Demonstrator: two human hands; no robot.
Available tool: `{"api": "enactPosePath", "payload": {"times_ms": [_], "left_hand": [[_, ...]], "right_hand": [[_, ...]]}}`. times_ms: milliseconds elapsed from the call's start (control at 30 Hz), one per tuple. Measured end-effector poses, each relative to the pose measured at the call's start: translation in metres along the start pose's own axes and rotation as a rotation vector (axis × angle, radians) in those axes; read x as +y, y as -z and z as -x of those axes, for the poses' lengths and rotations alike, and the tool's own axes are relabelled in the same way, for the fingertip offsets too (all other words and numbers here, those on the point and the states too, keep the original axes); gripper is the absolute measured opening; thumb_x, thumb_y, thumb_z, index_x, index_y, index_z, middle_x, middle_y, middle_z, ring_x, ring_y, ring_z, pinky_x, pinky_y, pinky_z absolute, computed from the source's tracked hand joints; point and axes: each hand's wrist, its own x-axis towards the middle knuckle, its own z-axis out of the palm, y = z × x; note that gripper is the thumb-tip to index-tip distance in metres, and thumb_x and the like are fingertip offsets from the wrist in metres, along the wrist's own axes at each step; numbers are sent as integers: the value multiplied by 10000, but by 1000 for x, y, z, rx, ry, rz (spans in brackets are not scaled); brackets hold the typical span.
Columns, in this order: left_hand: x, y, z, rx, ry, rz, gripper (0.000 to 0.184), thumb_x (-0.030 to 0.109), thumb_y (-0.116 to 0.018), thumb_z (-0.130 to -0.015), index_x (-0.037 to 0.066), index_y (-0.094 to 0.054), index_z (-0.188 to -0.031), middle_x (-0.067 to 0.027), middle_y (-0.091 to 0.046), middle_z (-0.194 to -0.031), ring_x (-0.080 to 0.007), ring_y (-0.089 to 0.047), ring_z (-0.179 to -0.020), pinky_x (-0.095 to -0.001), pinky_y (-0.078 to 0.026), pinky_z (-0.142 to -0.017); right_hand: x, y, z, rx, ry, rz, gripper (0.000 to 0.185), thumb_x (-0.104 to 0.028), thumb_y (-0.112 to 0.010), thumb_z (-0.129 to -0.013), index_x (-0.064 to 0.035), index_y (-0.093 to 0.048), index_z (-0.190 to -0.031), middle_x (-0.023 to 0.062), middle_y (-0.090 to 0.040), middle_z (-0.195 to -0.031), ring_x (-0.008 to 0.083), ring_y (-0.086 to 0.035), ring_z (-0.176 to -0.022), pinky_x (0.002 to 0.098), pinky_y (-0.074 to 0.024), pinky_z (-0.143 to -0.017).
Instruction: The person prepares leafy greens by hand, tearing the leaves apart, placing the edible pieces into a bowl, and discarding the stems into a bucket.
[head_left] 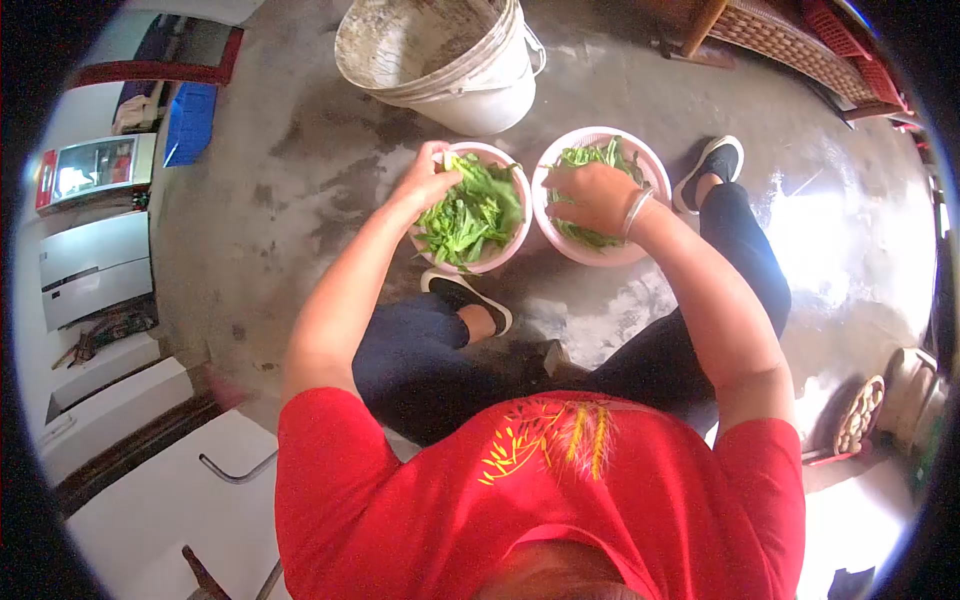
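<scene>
Two round pink baskets of leafy greens stand side by side on the floor between my feet. Over the upper left rim of the left basket (525, 222) is my left hand (428, 182), its fingers closed on a pale green stem at the edge of the greens (468, 218). My right hand (598, 198), with a silver bracelet at the wrist, reaches down into the right basket (648, 160). Its fingertips are hidden, among or over the greens (590, 236) there.
A large dirty white bucket (490, 98) stands just beyond the baskets. A blue crate (190, 124) is at the far left, a woven chair (790, 50) at the upper right. My shoes (718, 172) flank the baskets. A round woven item (858, 415) lies at the lower right.
</scene>
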Motion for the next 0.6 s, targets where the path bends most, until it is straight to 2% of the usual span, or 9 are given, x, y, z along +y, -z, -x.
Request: {"api": "enactPosePath", "payload": {"times_ms": [67, 133, 233, 267, 300, 367, 400, 500, 600], "left_hand": [[50, 7, 37, 36, -56, 161, 441, 85, -592, -775, 70, -402, -1173, -72, -553, -979, -148, -537, -823, -281, -456, -671], [65, 3, 58, 73, -129, 340, 387, 83, -573, -804, 84, -402, -1151, -53, -550, -992, -133, -537, -837, -270, -460, -676], [76, -26, 84, 84, -263, 729, 283, 54, -595, -805, 95, -423, -1026, -46, -555, -952, -136, -559, -829, -259, -477, -691], [82, -36, 90, 78, -271, 761, 283, 44, -607, -801, 103, -422, -1007, -50, -553, -957, -143, -565, -856, -257, -483, -699], [87, -47, 92, 96, -310, 724, 287, 47, -615, -797, 91, -424, -1008, -45, -552, -951, -126, -555, -866, -251, -479, -717], [95, -63, 93, 185, -532, 386, 286, 25, -617, -787, 76, -431, -999, -39, -543, -959, -101, -539, -849, -232, -472, -723], [93, -66, 91, 169, -566, 369, 286, 8, -626, -774, 62, -441, -987, -31, -530, -973, -84, -523, -836, -221, -462, -727], [97, -67, 87, 127, -580, 292, 289, -9, -630, -766, 65, -448, -979, -30, -519, -995, -81, -524, -831, -224, -460, -726], [97, -66, 83, 71, -505, 352, 212, 42, -617, -799, 39, -493, -971, -12, -550, -914, -69, -527, -792, -217, -449, -708]], "right_hand": [[-4, -7, -2, -121, 33, -83, 354, -293, -580, -777, -62, -596, -1045, 197, -625, -811, 332, -611, -752, 393, -479, -710], [-6, -16, -3, -220, 59, -216, 369, -299, -606, -776, -57, -594, -1054, 186, -639, -840, 295, -627, -765, 356, -482, -733], [-12, -22, -2, -162, 76, -467, 425, -344, -615, -796, -43, -567, -1093, 180, -636, -933, 249, -626, -826, 340, -480, -749], [-16, -22, -1, -81, 17, -620, 496, -406, -602, -814, -18, -543, -1117, 142, -626, -982, 205, -603, -899, 315, -479, -751], [-19, -19, -1, -59, -65, -817, 504, -412, -601, -815, -14, -540, -1118, 128, -621, -987, 195, -596, -911, 305, -477, -747], [-27, 0, 1, -7, -234, -1213, 520, -425, -600, -817, -7, -532, -1120, 101, -610, -995, 174, -582, -933, 284, -475, -740], [-25, 3, 2, 72, -238, -1288, 454, -388, -608, -820, -21, -556, -1081, 61, -607, -942, 151, -586, -886, 257, -469, -720], [-17, 8, 1, 213, -271, -1328, 410, -346, -610, -825, -17, -563, -1065, 65, -607, -951, 134, -579, -839, 257, -466, -700], [-10, 10, 0, 212, -263, -1273, 370, -335, -623, -812, -45, -595, -1041, 36, -625, -915, 118, -579, -799, 256, -463, -676]]}}
